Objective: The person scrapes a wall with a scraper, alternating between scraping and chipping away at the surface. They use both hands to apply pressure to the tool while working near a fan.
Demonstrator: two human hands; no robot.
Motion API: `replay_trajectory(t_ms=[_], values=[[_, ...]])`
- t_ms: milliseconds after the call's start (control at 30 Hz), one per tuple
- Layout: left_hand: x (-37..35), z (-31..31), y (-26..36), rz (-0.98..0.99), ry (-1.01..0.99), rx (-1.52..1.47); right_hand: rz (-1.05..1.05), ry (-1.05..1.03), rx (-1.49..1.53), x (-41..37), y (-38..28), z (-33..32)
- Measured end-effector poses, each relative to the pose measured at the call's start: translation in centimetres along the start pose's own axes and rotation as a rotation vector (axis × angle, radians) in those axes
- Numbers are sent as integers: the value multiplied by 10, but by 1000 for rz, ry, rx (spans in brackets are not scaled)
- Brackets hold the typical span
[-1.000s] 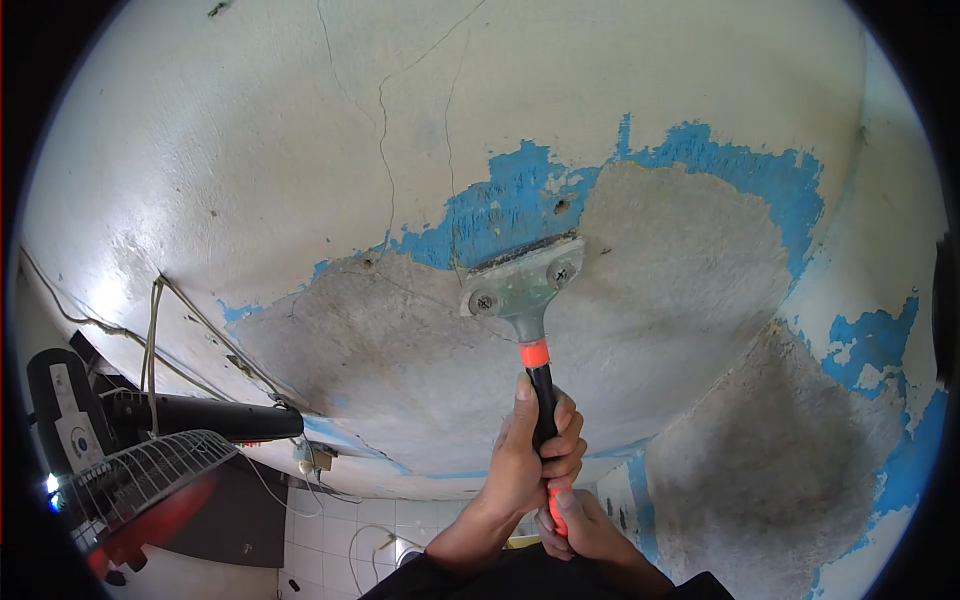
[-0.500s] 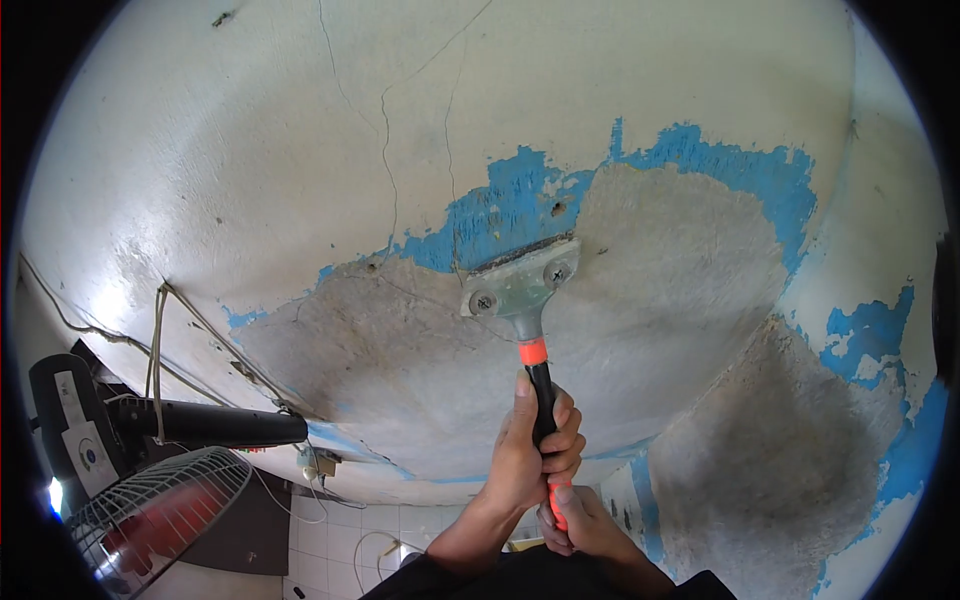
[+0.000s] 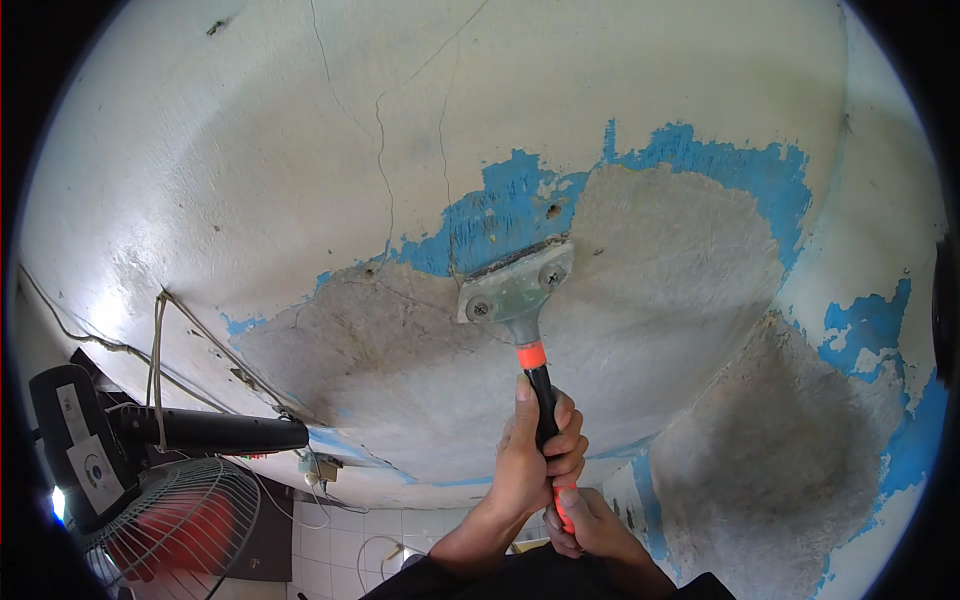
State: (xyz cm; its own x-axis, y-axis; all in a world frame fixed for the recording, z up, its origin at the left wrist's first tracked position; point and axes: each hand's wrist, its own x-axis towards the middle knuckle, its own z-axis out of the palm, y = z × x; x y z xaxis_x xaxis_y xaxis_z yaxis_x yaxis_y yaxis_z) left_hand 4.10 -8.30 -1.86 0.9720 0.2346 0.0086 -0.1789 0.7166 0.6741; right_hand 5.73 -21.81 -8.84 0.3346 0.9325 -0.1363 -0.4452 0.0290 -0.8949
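A wide scraper [image 3: 518, 285] with a metal head, two screws and a black and orange handle rests its blade edge along the lower border of the blue paint layer [image 3: 500, 215] on the wall. My left hand [image 3: 532, 450] wraps round the black part of the handle, thumb laid along it. Lower down, my right hand [image 3: 585, 522] grips the orange end of the same handle. Around the blade, bare grey plaster [image 3: 660, 260] lies below and to the right, and cream paint [image 3: 290, 170] covers the wall above. The blade's contact edge is partly hidden by dark residue.
On the left stands a fan [image 3: 175, 525] with a wire cage and black post. Cables [image 3: 157, 350] hang along the wall beside it, near a socket box [image 3: 322, 467]. White floor tiles [image 3: 325, 545] show below. The wall turns a corner at right, with another bare patch [image 3: 770, 460].
The scraper and both hands sit almost where they were, with the blade very slightly lower in view. The fan's cage has turned a little to the right.
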Motion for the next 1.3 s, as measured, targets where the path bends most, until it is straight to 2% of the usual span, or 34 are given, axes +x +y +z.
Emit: replay_trajectory(t_ms=[1300], values=[[-3, -4, 1, -41, 20, 10, -1, 31, 12, 3, 3, 0]])
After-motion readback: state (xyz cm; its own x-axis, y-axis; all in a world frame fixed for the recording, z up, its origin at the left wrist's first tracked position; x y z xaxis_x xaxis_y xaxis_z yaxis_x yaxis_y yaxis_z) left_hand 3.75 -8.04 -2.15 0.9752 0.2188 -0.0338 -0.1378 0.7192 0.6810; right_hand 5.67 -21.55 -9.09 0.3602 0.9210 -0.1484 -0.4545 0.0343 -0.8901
